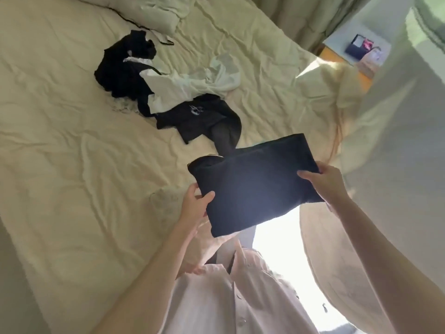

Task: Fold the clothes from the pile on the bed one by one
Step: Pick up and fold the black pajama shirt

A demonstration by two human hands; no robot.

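I hold a folded dark garment [255,182] flat in the air above the near edge of the bed [72,165]. My left hand [196,203] pinches its near-left corner, thumb on top. My right hand [323,183] grips its right edge, thumb over the cloth. Farther up the bed lies the pile: a black frilled dress [125,68], a white shirt [190,85], a black garment with a white print [192,116] and sheer black tights [225,138].
White pillows [144,13] lie at the head of the bed. A pale lacy item [166,201] rests near my left hand. A curtain [313,18] hangs at the far right, beside a shelf with small boxes [361,48]. My white shirt front [228,297] fills the bottom.
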